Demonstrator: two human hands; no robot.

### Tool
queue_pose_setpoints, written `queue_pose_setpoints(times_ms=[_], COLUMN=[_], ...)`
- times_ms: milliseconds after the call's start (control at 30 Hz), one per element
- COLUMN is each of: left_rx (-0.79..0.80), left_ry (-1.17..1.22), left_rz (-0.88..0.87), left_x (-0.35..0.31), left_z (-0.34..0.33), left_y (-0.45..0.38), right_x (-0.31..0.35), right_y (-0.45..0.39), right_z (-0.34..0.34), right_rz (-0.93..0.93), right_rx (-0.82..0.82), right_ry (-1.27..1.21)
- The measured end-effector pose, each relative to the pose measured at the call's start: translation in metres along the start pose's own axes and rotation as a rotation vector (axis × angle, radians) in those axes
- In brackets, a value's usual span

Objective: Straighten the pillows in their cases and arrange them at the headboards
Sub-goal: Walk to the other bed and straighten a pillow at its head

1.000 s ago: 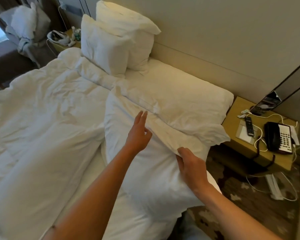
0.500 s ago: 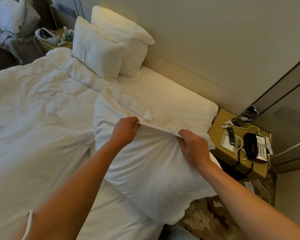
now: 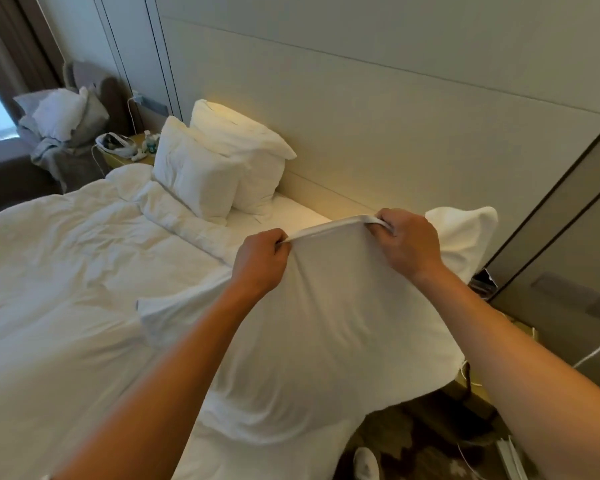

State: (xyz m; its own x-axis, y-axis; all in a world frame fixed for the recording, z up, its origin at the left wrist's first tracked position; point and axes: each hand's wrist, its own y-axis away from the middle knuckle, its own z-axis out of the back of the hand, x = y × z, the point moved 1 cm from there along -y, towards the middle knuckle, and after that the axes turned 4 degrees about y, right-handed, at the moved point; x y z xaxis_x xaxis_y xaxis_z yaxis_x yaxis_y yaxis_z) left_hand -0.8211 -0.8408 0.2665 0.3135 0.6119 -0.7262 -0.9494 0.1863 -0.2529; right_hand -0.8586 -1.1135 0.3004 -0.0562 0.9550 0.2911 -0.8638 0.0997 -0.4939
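Observation:
A white pillow [image 3: 333, 341] in its case hangs lifted off the bed, held by the case's top hem. My left hand [image 3: 260, 263] grips the hem on its left end and my right hand [image 3: 404, 242] grips it on the right, the edge stretched taut between them. Behind my right hand a second white pillow [image 3: 465, 237] shows partly, near the headboard [image 3: 378, 140]. Two more white pillows [image 3: 222, 168] stand propped upright against the headboard at the far side of the bed.
A rumpled white duvet [image 3: 66, 271] covers the bed to the left. A far nightstand [image 3: 125, 150] carries small items, with an armchair [image 3: 66, 123] heaped with bedding beyond. To the right stand a dark-trimmed wall panel [image 3: 551, 254] and cables by the near nightstand [image 3: 520, 330].
Both hands took hold of the case's hem and raised the pillow off the bed toward the headboard. It now hides the near nightstand and most of the pillow behind it.

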Motion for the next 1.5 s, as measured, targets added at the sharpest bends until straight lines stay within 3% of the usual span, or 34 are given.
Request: queue_pose_setpoints(times_ms=[200, 300, 400, 567, 700, 867, 1033, 1233, 1400, 1500], left_rx=[0.104, 0.183, 0.200, 0.159, 0.129, 0.094, 0.187, 0.248, 0.213, 0.171], left_ry=[-0.155, -0.254, -0.275, -0.288, -0.304, -0.267, -0.236, -0.206, -0.189, -0.165], left_rz=[0.098, 0.204, 0.303, 0.329, 0.371, 0.436, 0.492, 0.575, 0.470, 0.449], left_x=[-0.021, -0.013, -0.009, -0.012, 0.003, 0.020, 0.040, 0.077, 0.100, 0.109], left_z=[-0.089, -0.140, -0.179, -0.204, -0.201, -0.197, -0.190, -0.167, -0.158, -0.154], left_y=[-0.032, -0.029, -0.027, -0.041, -0.040, -0.039, -0.051, -0.069, -0.083, -0.092], right_x=[-0.104, -0.140, -0.160, -0.167, -0.164, -0.158, -0.157, -0.159, -0.169, -0.170], right_y=[-0.028, -0.029, -0.028, -0.024, -0.032, -0.032, -0.040, -0.055, -0.066, -0.071], right_z=[-0.048, -0.087, -0.119, -0.143, -0.166, -0.175, -0.179, -0.185, -0.194, -0.204], right_rz=[-0.030, 0.001, 0.096, 0.283, 0.360, 0.309, 0.121, 0.128, 0.158, 0.081], right_rx=[0.138, 0.313, 0.462, 0.505, 0.656, 0.574, 0.454, 0.417, 0.378, 0.466], right_ry=[-0.131, -0.157, -0.111, -0.288, -0.160, -0.269, -0.394, -0.196, 0.029, 0.143])
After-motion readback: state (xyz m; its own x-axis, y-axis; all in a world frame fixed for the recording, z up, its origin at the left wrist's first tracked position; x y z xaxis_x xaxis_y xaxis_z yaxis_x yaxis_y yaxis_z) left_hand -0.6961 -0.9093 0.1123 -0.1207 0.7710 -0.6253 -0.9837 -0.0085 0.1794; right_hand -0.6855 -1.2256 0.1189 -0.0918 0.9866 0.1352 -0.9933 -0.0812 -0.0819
